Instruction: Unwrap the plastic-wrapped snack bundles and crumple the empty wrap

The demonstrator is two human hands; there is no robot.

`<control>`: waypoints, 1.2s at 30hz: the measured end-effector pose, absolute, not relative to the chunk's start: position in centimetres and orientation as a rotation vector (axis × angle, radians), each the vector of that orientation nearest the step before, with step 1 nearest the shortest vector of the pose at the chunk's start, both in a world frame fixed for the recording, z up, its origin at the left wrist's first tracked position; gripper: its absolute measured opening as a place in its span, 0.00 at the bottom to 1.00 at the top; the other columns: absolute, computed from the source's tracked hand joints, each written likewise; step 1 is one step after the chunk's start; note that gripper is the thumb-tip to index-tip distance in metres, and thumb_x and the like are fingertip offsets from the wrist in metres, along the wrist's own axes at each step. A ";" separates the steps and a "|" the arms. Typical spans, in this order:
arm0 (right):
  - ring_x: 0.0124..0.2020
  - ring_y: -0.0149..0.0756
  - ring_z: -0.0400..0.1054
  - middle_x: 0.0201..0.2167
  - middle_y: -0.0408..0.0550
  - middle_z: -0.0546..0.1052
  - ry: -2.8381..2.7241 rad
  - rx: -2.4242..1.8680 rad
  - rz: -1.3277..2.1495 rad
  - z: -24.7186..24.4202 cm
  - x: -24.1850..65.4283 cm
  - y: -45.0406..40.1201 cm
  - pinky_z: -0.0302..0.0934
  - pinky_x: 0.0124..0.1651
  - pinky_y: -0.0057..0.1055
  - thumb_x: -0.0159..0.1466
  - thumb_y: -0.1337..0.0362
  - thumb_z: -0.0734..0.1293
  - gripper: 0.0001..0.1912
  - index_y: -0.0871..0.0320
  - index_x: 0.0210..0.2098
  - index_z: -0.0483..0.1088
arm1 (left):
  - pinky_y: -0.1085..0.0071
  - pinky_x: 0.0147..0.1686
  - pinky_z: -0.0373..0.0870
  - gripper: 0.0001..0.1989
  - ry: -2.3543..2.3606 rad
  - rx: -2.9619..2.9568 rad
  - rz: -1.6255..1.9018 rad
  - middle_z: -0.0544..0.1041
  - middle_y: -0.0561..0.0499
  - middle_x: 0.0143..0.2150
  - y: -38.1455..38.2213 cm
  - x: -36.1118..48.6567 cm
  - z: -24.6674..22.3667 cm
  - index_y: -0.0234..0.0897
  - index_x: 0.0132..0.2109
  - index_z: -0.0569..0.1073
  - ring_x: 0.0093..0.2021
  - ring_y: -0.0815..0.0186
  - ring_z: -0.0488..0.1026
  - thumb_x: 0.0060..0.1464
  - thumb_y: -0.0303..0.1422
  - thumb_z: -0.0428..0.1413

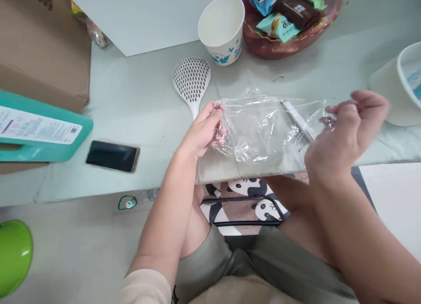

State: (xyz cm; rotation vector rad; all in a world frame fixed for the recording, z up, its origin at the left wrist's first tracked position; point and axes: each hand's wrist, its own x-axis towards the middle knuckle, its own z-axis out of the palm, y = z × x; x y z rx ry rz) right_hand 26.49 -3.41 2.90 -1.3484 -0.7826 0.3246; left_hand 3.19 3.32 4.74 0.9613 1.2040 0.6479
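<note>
A clear plastic bag [259,133] is stretched between my two hands above the table's front edge. My left hand [210,129] is closed on the bag's left end, its thumb and fingers pinching the film. At the other end my right hand [345,129] has its fingers curled around the bag's right side; some of them are blurred. A slim white and dark object [297,120] shows by the bag's right part; whether it lies inside or beneath, I cannot tell. Just beyond my left hand lies a white slotted skimmer [191,80], its handle partly hidden by that hand.
A paper cup [222,30] stands beside a red bowl of wrapped snacks [276,52]. At the right is a white container [391,85]. Leftward are a phone [112,156], a teal jug [79,126] and a cardboard box [49,54]. A green stool-like object [15,258] is on the floor.
</note>
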 end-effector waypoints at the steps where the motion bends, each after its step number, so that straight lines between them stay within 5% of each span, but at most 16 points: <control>1: 0.44 0.44 0.68 0.40 0.50 0.66 -0.949 -1.335 0.178 3.0 26.2 -4.0 0.62 0.49 0.45 0.64 0.64 0.64 0.09 0.49 0.45 0.66 | 0.79 0.18 0.46 0.11 1.219 0.959 0.673 0.66 0.60 0.20 3.3 3.3 4.5 0.45 0.43 0.66 0.14 0.74 0.61 0.65 0.46 0.56; 6: 0.47 0.49 0.68 0.42 0.50 0.71 -1.779 -1.181 -0.035 2.0 23.0 -6.9 0.59 0.50 0.47 0.62 0.57 0.73 0.20 0.48 0.52 0.67 | 0.77 0.20 0.48 0.15 1.279 0.928 0.781 0.60 0.61 0.19 3.5 4.1 4.1 0.44 0.43 0.66 0.14 0.76 0.56 0.64 0.50 0.57; 9: 0.52 0.49 0.70 0.42 0.49 0.78 -1.978 -1.446 0.036 0.9 21.2 -7.2 0.56 0.53 0.46 0.66 0.62 0.69 0.16 0.49 0.53 0.68 | 0.77 0.18 0.43 0.15 1.275 0.911 0.785 0.57 0.61 0.18 3.7 4.4 4.5 0.44 0.43 0.67 0.14 0.77 0.52 0.62 0.48 0.59; 13: 0.46 0.45 0.72 0.30 0.44 0.78 -1.953 -1.612 0.026 0.5 21.7 -6.5 0.55 0.51 0.44 0.69 0.68 0.64 0.07 0.50 0.41 0.73 | 0.76 0.17 0.38 0.11 1.281 0.887 0.778 0.56 0.62 0.18 4.1 3.7 5.7 0.44 0.41 0.68 0.13 0.78 0.47 0.61 0.43 0.60; 16: 0.43 0.44 0.72 0.29 0.45 0.78 -1.898 -1.600 0.002 0.8 22.9 -6.0 0.55 0.48 0.44 0.69 0.67 0.64 0.08 0.52 0.34 0.72 | 0.75 0.16 0.35 0.10 1.315 0.870 0.807 0.54 0.62 0.17 4.5 2.2 6.6 0.42 0.38 0.68 0.13 0.79 0.44 0.58 0.39 0.62; 36: 0.37 0.44 0.69 0.31 0.47 0.75 -1.734 -1.487 -0.083 1.2 27.0 -6.0 0.58 0.43 0.43 0.66 0.69 0.67 0.07 0.51 0.33 0.73 | 0.75 0.12 0.33 0.05 1.494 0.695 1.050 0.53 0.62 0.12 5.6 -2.7 7.4 0.39 0.31 0.71 0.11 0.79 0.41 0.55 0.32 0.58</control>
